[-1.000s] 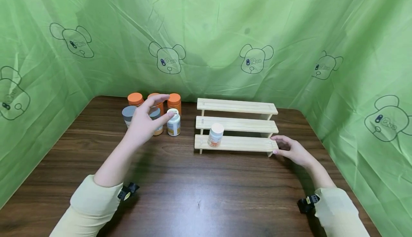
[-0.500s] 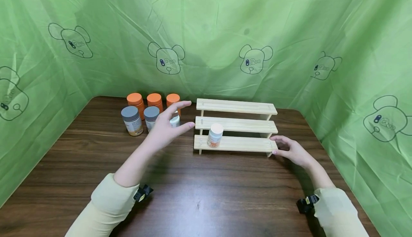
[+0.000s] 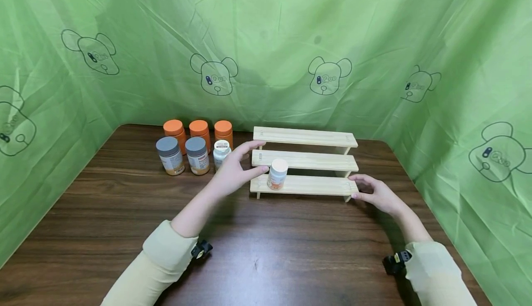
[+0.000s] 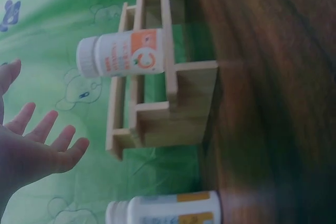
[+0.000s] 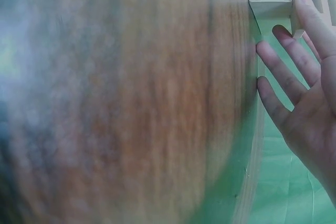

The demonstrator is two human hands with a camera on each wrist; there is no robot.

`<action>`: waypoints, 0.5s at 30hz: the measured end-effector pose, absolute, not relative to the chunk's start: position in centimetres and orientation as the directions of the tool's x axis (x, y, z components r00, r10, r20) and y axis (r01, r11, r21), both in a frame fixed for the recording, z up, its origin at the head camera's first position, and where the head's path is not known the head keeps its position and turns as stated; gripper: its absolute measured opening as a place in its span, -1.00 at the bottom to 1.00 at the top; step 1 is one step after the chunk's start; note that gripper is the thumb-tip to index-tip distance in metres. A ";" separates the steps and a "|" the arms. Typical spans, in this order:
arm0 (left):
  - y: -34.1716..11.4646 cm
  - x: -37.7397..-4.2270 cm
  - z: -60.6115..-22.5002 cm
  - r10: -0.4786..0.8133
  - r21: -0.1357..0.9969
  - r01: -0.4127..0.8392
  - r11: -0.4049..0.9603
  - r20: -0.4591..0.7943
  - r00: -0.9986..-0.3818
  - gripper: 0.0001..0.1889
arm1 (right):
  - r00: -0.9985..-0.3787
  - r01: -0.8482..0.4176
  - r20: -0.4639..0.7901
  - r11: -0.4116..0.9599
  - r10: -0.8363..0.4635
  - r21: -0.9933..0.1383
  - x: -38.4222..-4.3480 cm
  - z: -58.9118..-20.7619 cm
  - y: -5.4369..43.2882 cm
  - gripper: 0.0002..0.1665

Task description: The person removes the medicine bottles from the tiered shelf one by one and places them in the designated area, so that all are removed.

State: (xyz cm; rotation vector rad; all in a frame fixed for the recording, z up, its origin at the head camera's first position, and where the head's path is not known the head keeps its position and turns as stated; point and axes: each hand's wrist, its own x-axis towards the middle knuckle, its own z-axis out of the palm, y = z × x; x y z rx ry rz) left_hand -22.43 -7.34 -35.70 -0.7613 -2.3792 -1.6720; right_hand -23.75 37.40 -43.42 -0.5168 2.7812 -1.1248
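Note:
A three-step wooden display rack (image 3: 316,186) stands on the table. On the left end of its lowest step is a white-capped pill bottle (image 3: 278,174) with an orange label, upright. My left hand (image 3: 232,172) is just left of this bottle, thumb and fingers spread apart with nothing between them; the left wrist view shows the hand (image 4: 37,145) apart from the bottle (image 4: 123,53). My right hand (image 3: 376,196) holds the right end of the lowest step between thumb and forefinger. In the right wrist view the other fingers (image 5: 281,74) extend loosely beside the rack's leg.
Left of the rack stand several more bottles: orange ones (image 3: 199,130) at the back, two grey-capped ones (image 3: 197,156) in front, and a white one (image 3: 222,151) partly behind my left hand. A green curtain (image 3: 266,56) surrounds the dark wooden table (image 3: 257,250).
My left hand has moved right, from over the bottle group to beside the bottle on the rack, uncovering the grey-capped bottles. The right hand keeps its place at the rack.

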 end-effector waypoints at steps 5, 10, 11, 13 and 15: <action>-6.3 -22.9 -36.6 0.334 0.853 0.450 0.265 0.357 -0.872 -0.38 | -0.936 -0.279 0.038 0.668 -0.351 -0.690 -23.6 -43.2 37.2 -0.40; -5.7 -23.4 -37.5 0.357 0.866 0.411 0.283 0.303 -0.884 -0.39 | -0.935 -0.282 0.048 0.654 -0.352 -0.702 -23.6 -43.2 37.1 -0.40; -5.5 -23.6 -37.7 0.364 0.870 0.403 0.284 0.291 -0.885 -0.38 | -0.935 -0.283 0.051 0.654 -0.350 -0.702 -23.6 -43.3 37.1 -0.40; -5.3 -23.8 -38.1 0.381 0.881 0.386 0.273 0.269 -0.884 -0.37 | -0.936 -0.282 0.048 0.661 -0.349 -0.695 -23.7 -43.3 37.2 -0.40; -5.0 -24.1 -38.4 0.399 0.891 0.374 0.257 0.255 -0.881 -0.36 | -0.940 -0.274 0.044 0.671 -0.339 -0.689 -23.7 -43.5 37.3 -0.41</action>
